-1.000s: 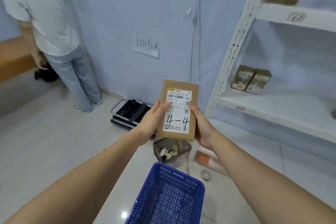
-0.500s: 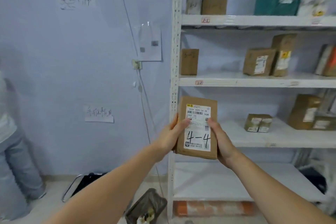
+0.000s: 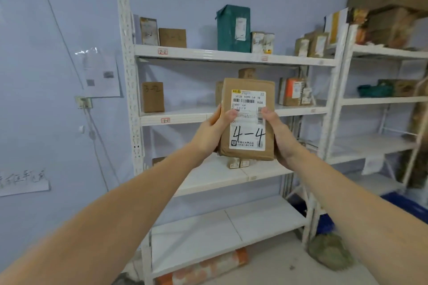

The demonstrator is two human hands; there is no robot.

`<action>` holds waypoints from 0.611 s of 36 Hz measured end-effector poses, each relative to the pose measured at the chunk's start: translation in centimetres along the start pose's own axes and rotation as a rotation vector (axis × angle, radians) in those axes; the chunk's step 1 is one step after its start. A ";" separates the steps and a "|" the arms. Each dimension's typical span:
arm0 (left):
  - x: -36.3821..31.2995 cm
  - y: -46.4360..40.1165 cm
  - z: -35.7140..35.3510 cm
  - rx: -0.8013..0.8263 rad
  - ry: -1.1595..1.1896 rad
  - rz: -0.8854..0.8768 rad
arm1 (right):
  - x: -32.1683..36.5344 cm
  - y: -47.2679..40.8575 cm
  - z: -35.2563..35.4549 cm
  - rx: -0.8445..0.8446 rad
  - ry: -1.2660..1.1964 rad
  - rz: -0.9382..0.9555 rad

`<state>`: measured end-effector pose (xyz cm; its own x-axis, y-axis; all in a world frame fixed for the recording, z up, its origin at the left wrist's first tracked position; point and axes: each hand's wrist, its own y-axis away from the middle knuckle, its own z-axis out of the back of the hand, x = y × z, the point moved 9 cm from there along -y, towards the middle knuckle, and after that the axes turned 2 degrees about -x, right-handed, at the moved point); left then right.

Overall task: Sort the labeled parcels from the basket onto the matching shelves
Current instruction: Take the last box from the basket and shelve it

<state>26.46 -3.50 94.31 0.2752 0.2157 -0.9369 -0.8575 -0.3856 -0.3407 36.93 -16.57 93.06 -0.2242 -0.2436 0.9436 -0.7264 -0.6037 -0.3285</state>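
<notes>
- My view has turned from the floor and the basket up to the white shelves [image 3: 234, 56]; the basket is now out of sight.
- My left hand [image 3: 212, 131] and right hand [image 3: 279, 133] each grip one side of the 4-4 parcel [image 3: 247, 120], held upright before the rack.
- I judge I now search its shelf; I can read only tags 2-1 [image 3: 162, 51] and 3-1 [image 3: 165, 120].
- Other boxes stand on the upper shelves; papers hang on the blue wall [image 3: 58, 122].

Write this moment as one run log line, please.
phase: carry to shelf | held: parcel marked 4-4 | left hand: grips left edge | right hand: grips right edge | facing: white shelf unit | placed: not yet
</notes>
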 end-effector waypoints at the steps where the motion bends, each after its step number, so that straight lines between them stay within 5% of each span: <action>1: -0.4 -0.2 -1.4 0.007 0.007 -0.004 | 0.5 0.3 1.4 -0.007 0.008 0.004; 22: 1.7 -7.2 -23.0 0.174 0.068 0.031 | 2.4 3.4 24.4 -0.273 0.232 -0.042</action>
<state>43.12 -21.01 93.39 0.2713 0.1427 -0.9518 -0.9265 -0.2292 -0.2985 49.78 -37.74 93.24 -0.3088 -0.0250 0.9508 -0.8781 -0.3767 -0.2951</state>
